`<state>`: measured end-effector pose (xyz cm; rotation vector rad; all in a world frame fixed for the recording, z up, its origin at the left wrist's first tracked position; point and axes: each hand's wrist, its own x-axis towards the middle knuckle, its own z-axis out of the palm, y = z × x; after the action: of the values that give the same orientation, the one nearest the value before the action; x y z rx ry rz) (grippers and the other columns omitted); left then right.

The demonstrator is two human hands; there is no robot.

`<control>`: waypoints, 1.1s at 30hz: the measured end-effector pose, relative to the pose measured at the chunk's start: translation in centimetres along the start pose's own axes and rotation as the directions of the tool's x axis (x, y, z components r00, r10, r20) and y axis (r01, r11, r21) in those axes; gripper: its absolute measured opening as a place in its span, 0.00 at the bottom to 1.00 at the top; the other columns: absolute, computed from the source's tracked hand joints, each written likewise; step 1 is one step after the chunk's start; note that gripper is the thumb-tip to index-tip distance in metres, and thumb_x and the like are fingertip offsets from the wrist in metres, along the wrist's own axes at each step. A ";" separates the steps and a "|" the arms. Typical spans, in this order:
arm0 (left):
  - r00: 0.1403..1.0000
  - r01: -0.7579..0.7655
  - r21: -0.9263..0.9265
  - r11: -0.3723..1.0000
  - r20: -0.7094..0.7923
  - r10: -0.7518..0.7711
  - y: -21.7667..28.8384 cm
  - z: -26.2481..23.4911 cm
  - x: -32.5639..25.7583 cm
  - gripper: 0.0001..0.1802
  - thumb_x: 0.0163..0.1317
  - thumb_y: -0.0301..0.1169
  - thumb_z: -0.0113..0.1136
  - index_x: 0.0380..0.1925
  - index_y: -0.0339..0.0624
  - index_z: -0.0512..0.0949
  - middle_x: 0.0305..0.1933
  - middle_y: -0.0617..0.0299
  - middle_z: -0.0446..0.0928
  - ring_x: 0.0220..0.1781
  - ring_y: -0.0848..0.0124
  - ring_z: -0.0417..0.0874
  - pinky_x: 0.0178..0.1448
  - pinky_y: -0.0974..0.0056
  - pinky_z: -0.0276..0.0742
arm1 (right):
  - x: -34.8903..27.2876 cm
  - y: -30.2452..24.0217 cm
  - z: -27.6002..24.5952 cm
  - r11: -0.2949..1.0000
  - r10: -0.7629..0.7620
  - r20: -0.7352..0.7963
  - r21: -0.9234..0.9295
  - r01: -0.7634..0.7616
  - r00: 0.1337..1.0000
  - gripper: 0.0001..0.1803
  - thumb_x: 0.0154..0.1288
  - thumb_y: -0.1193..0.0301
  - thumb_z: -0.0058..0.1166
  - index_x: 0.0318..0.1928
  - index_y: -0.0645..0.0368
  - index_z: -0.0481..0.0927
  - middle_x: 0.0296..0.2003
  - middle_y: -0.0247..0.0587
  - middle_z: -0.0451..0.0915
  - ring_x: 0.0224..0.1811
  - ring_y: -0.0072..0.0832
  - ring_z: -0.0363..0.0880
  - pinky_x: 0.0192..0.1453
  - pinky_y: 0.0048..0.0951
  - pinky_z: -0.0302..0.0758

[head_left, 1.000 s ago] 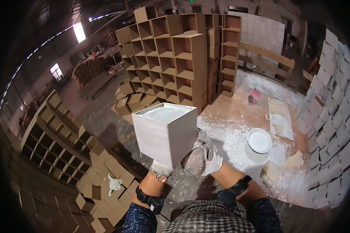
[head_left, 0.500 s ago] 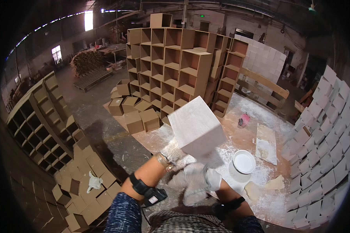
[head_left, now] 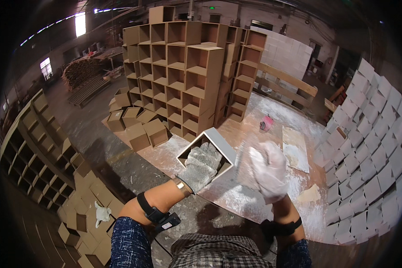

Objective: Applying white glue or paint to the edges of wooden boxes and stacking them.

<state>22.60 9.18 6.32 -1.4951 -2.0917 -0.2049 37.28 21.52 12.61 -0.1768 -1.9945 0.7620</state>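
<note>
My left hand (head_left: 202, 166), in a grey-white knit glove, reaches into an open box (head_left: 223, 144) and holds it up from inside. The box is pale on the outside and dark brown within, and its open side faces me at a tilt. My right hand (head_left: 268, 172), in a whitish glove, hangs just right of the box over the white-smeared board (head_left: 236, 198). Motion smears its fingers, so I cannot tell whether it holds anything. The white bucket does not show; my right hand covers that place.
A tall stack of brown open boxes (head_left: 176, 60) stands ahead, with loose boxes (head_left: 137, 135) at its foot. White boxes (head_left: 362, 178) form a wall on the right. More brown boxes (head_left: 90, 196) lie left, with a white glove (head_left: 102, 213). A pink item (head_left: 266, 123) lies on the board.
The box has come down and turned, so its open side now faces me. My right hand has moved up and right, across the place where the white bucket showed.
</note>
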 end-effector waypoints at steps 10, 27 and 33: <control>0.973 -0.222 -0.048 0.974 -0.071 0.218 0.3 2.8 1.5 0.15 0.51 0.37 0.57 0.37 0.41 0.77 0.35 0.56 0.76 0.37 0.60 0.76 0.37 0.56 0.69 | -6.0 1.4 -3.3 0.747 -0.318 0.500 -0.390 0.538 0.805 0.10 0.57 0.67 0.54 0.33 0.61 0.78 0.22 0.39 0.73 0.26 0.33 0.74 0.28 0.33 0.72; 0.716 0.542 -0.835 -0.095 0.399 0.573 16.3 4.8 10.4 0.27 0.64 0.40 0.54 0.61 0.44 0.66 0.62 0.57 0.70 0.62 0.63 0.71 0.67 0.59 0.64 | -10.6 14.4 -25.6 0.969 0.135 0.099 -0.219 -0.111 0.986 0.15 0.45 0.70 0.58 0.37 0.61 0.81 0.35 0.47 0.80 0.35 0.41 0.78 0.41 0.32 0.77; 0.705 0.157 -0.980 0.126 0.200 0.680 26.8 4.2 17.5 0.28 0.57 0.34 0.64 0.58 0.42 0.69 0.58 0.58 0.73 0.57 0.68 0.76 0.60 0.65 0.72 | -12.3 18.2 -31.8 0.548 0.311 -0.071 0.828 -0.118 0.948 0.34 0.63 0.57 0.56 0.62 0.66 0.63 0.53 0.39 0.74 0.50 0.28 0.76 0.57 0.29 0.73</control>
<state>41.56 35.23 6.79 -3.1716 -2.0071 -1.3317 66.83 44.86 3.91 0.0568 -1.2367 1.6912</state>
